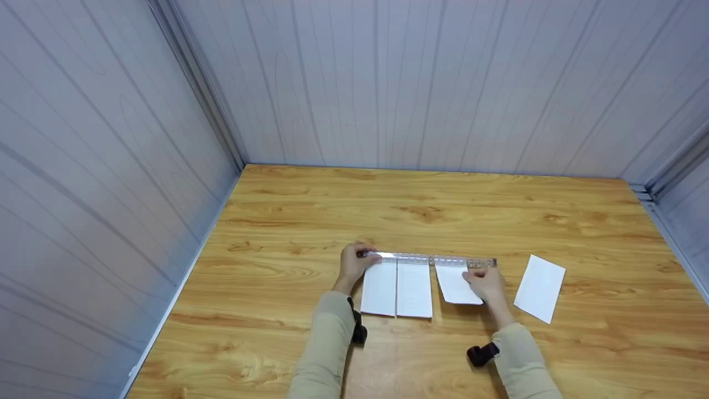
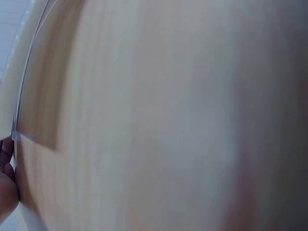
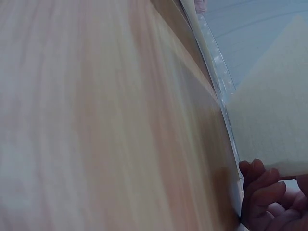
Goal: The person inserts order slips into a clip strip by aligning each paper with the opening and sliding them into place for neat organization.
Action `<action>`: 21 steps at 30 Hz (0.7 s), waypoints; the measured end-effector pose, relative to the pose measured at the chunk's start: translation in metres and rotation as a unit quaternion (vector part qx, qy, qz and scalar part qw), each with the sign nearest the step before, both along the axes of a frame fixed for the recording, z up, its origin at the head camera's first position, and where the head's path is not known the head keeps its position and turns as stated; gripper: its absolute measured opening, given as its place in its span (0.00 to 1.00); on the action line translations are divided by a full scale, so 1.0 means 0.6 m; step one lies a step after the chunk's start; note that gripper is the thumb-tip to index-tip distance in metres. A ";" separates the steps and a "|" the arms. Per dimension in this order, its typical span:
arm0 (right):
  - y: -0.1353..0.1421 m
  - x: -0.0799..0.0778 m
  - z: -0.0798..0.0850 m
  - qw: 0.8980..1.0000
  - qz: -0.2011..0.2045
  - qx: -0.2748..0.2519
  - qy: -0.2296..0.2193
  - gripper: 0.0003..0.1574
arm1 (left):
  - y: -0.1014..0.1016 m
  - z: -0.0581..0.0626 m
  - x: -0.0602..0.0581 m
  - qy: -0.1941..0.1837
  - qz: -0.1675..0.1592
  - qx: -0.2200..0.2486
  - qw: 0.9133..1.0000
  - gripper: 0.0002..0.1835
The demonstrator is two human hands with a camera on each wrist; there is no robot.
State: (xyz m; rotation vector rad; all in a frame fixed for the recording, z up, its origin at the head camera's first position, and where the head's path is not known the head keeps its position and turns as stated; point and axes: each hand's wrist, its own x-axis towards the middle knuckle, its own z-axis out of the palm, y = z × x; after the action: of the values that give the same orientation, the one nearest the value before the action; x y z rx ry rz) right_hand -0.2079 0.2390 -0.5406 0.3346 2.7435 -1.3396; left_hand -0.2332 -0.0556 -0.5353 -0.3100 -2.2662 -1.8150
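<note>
A clear plastic ruler (image 1: pixel 407 257) lies crosswise along the top edges of white paper cards. My left hand (image 1: pixel 354 267) grips its left end between thumb and fingers. Below the ruler, the left card (image 1: pixel 379 289) and the middle card (image 1: pixel 414 291) sit side by side with a thin gap. My right hand (image 1: pixel 487 285) pinches the right edge of a third card (image 1: pixel 454 285), which is tilted, its upper edge at the ruler. In the right wrist view this card (image 3: pixel 269 130) stands up from the table, with curled fingers (image 3: pixel 262 185) at its edge.
A fourth white card (image 1: pixel 540 289) lies slanted on the wooden table (image 1: pixel 310 210), right of my right hand. Pale panel walls (image 1: pixel 354 83) enclose the table at the back and sides. Each wrist carries a black camera (image 1: pixel 482 354).
</note>
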 end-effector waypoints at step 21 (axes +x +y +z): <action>-0.012 -0.003 -0.006 1.000 -0.007 -0.011 0.021 0.12 | 0.001 -0.002 -0.002 0.008 0.001 -0.002 1.000 0.09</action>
State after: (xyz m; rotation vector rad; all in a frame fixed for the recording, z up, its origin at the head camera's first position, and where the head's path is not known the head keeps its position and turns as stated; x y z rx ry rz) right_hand -0.2099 0.2319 -0.5442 0.3284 2.7628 -1.3966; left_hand -0.2345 -0.0550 -0.5368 -0.3205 -2.2590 -1.8012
